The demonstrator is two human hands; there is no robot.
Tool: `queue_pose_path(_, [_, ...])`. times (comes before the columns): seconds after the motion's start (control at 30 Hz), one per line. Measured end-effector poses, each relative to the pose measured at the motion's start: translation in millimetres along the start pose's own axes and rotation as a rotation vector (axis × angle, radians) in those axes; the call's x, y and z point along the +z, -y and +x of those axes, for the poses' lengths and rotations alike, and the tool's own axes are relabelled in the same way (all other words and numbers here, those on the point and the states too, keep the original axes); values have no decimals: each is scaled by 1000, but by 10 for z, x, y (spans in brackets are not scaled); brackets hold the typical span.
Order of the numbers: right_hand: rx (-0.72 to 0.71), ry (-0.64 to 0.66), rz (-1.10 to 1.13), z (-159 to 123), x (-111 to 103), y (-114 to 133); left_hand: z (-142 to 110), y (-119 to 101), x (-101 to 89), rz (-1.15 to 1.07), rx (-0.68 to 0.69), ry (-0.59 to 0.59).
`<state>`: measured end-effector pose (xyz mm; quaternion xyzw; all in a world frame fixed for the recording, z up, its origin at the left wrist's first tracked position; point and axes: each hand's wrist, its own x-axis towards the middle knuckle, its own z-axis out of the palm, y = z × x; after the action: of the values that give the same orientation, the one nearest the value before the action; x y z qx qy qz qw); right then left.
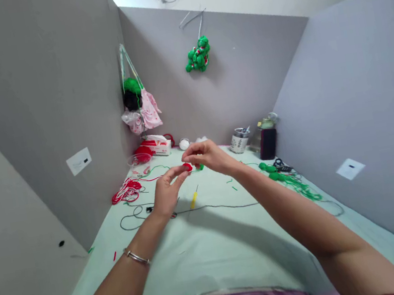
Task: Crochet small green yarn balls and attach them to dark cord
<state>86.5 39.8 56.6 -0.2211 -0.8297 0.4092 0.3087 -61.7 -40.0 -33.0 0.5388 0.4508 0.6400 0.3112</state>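
Pinched between the thumb and fingers of my left hand (166,190) is a small round red yarn piece (187,167). Right above it, my right hand (206,157) has its thumb and fingertips pressed together; whatever they hold is too small to make out. A bit of green yarn (201,167) shows just under the right hand. On the table below the hands lies a yellow-handled crochet hook (193,200). Behind the left wrist, a dark cable (214,206) runs across the table.
Red and white yarn (126,190) lies at the left, near a clear plastic bowl (139,160) and a tissue box (158,145). Green yarn (297,186), scissors (279,164), a tin (239,141) and a dark phone-like object (268,143) are on the right. A green bundle (199,55) hangs on the back panel.
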Motion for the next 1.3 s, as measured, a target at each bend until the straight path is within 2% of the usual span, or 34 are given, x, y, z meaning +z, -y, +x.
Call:
queue_pose_path(0.1, [30,-22,57,-149,38,-155,-51,27,130,-41,-77,16])
queue_pose_path(0.2, [77,-15,31,-70,7,-427,-8,109,86,-93,-124,-9])
queue_pose_path(0.27, [144,-16,-152,58,9,-640,68,166,-42,-168,-129,-135])
queue_pose_path(0.33, [201,-10,-349,244,80,-840,159,211,-216,-315,-123,-347])
queue_pose_path(0.43, [214,-9,-446,628,335,-1066,268,251,-446,-488,-78,-613])
queue_pose_path(0.5, [236,-29,-503,902,561,-1161,299,268,-513,-525,-73,-709])
queue_pose_path(0.57, [275,-51,-545,1122,771,-1225,296,286,-513,-525,-96,-721])
queue_pose_path(0.67, [328,-75,-562,1278,970,-1286,260,325,-491,-512,-128,-667])
queue_pose_path(0.73, [340,-82,-544,1282,995,-1302,242,349,-520,-510,-138,-636])
queue_pose_path(0.83, [319,-95,-491,1214,877,-1250,243,359,-615,-498,-137,-620])
queue_pose_path(0.97, [225,-72,-364,995,533,-1015,255,319,-627,-464,-102,-579])
queue_pose_path(1.1, [136,-32,-194,500,155,-703,241,203,-346,-431,-98,-404])
queue_pose_path(1.17, [93,-47,27,179,-6,-563,217,119,-116,-386,-99,-278])
queue_pose_path(1.2, [80,-52,96,22,-75,-507,200,77,6,-373,-119,-194])
queue_pose_path(1.3, [61,-132,192,-356,-231,-416,133,-10,338,-406,-261,158])
